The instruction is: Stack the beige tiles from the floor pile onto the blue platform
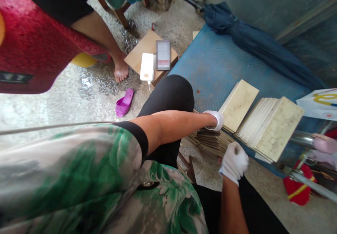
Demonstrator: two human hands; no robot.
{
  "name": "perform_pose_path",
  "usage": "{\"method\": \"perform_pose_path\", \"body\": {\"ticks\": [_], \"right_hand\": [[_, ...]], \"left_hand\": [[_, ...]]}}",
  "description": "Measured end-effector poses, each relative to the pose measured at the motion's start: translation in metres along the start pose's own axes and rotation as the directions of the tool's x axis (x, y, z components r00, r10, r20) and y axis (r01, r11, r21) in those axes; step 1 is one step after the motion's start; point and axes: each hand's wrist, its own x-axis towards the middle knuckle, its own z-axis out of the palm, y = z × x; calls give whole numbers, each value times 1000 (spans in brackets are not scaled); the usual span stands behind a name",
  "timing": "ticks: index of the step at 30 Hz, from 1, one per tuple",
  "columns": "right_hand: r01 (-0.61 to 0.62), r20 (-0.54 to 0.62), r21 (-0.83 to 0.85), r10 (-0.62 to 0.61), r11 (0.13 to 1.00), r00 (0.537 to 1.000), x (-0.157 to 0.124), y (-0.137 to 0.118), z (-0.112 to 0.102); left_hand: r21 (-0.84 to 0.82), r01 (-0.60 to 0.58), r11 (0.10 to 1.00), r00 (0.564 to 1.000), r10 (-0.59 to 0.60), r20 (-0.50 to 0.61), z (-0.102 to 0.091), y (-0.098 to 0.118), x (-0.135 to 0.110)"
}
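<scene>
My left hand (216,119), in a white glove, reaches to the near edge of the blue table. Only its cuff and wrist show; the fingers are hidden beside a block of cream marbled rectangular pieces (243,100). Next to that block leans a row of thin, pale sheets (259,121), with another marbled face at its right end. Below them, a stack of thin brown sheets (210,140) runs along the table's edge. My right hand (234,161), also gloved in white, is closed with curled fingers at the right end of the brown sheets. Whatever it may hold is hidden.
A folded dark umbrella (237,26) lies along the back of the blue table (202,69). On a cardboard box (140,49) rest a white power bank (146,67) and a blurred phone (163,54). A purple slipper (124,103) and another person's bare foot (121,69) are on the wet floor.
</scene>
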Motion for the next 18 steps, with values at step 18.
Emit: {"method": "perform_pose_path", "body": {"ticks": [18], "right_hand": [[69,341,-308,42,949,939,75,-44,23]], "left_hand": [[-53,13,998,999,-15,-36,12,-13,36]]}}
